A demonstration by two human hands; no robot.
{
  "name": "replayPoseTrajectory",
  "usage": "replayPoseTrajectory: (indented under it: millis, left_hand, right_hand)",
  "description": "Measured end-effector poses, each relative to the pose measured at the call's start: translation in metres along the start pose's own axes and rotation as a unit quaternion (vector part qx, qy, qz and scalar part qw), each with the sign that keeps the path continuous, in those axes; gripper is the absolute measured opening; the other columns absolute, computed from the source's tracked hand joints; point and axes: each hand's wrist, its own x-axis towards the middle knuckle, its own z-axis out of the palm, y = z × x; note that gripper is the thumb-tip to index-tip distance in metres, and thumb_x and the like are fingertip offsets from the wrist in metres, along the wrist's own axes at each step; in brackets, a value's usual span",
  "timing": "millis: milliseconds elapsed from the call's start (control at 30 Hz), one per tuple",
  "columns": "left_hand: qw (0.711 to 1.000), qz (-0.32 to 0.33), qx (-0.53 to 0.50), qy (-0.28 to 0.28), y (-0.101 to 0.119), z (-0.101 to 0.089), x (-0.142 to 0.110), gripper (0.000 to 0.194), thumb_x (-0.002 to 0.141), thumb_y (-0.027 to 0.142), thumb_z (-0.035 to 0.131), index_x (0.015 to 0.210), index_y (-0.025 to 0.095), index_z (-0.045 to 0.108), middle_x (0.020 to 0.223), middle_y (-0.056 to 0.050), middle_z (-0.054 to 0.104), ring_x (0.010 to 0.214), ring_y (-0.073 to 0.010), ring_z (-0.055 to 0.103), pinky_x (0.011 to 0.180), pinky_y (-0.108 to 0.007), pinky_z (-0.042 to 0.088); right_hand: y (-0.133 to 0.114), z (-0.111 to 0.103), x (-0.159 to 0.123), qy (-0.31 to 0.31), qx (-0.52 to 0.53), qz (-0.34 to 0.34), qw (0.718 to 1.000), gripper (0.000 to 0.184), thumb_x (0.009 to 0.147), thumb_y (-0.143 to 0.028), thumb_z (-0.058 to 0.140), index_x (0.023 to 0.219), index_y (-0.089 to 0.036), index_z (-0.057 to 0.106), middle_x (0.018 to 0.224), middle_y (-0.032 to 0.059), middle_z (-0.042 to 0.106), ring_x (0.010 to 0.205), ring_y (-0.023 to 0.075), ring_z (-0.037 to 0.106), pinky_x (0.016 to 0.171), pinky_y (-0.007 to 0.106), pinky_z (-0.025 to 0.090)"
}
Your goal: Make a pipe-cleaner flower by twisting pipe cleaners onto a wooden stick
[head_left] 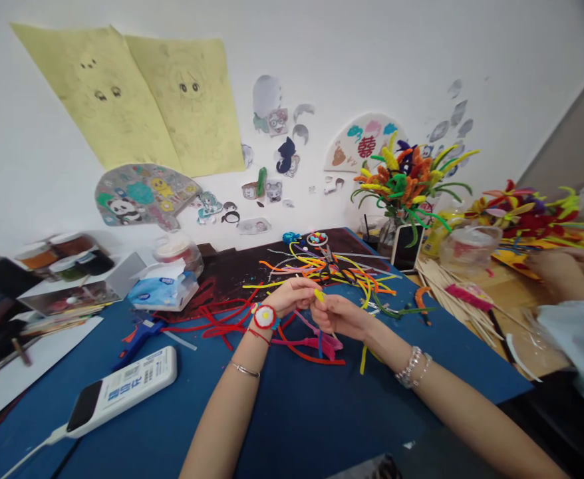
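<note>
Above the middle of the blue table, my two hands meet at a short yellow pipe cleaner (318, 295). My right hand (340, 314) pinches it between thumb and fingers. From the other side, the closed fingertips of my left hand (294, 297) grip its upper end. A yellow strand (363, 359) shows below my right wrist; whether it joins the held piece is hidden. Red pipe cleaners (212, 326) lie left of my hands, and a pink fuzzy piece (324, 346) lies beneath them. Behind are loose yellow and orange pipe cleaners (372, 283) with pliers (329, 258) among them.
At left are a glue gun (140, 340), a white power bank (125, 389) with a cable, and a tissue pack (163, 291). A vase of pipe-cleaner flowers (406, 176), a propped phone (408, 247) and wooden sticks (459, 299) stand or lie right. Another person's hand (556, 269) is farther right.
</note>
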Motion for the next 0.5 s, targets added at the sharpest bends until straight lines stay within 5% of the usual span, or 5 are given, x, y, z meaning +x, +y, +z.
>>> replayPoseTrajectory:
  millis: [267, 500]
  left_hand:
    - [0.999, 0.026, 0.026, -0.007, 0.008, 0.009, -0.002, 0.022, 0.062, 0.026, 0.068, 0.073, 0.011, 0.055, 0.057, 0.002, 0.049, 0.047, -0.0037, 0.038, 0.045, -0.018, 0.026]
    - [0.991, 0.078, 0.089, 0.057, 0.013, 0.015, 0.004, 0.021, 0.065, 0.029, 0.064, 0.072, 0.011, 0.054, 0.045, 0.006, 0.039, 0.042, -0.0034, 0.033, 0.044, -0.019, 0.023]
  right_hand:
    - [0.001, -0.002, 0.0, 0.011, -0.014, -0.004, 1.0, 0.025, 0.073, -0.034, 0.061, 0.072, -0.014, 0.046, 0.064, -0.0021, 0.042, 0.054, 0.0066, 0.041, 0.048, 0.019, 0.038]
    - [-0.005, 0.001, 0.001, 0.08, -0.078, -0.054, 0.992, 0.021, 0.076, -0.033, 0.057, 0.071, -0.014, 0.05, 0.064, -0.0009, 0.046, 0.054, 0.0078, 0.045, 0.051, 0.021, 0.041]
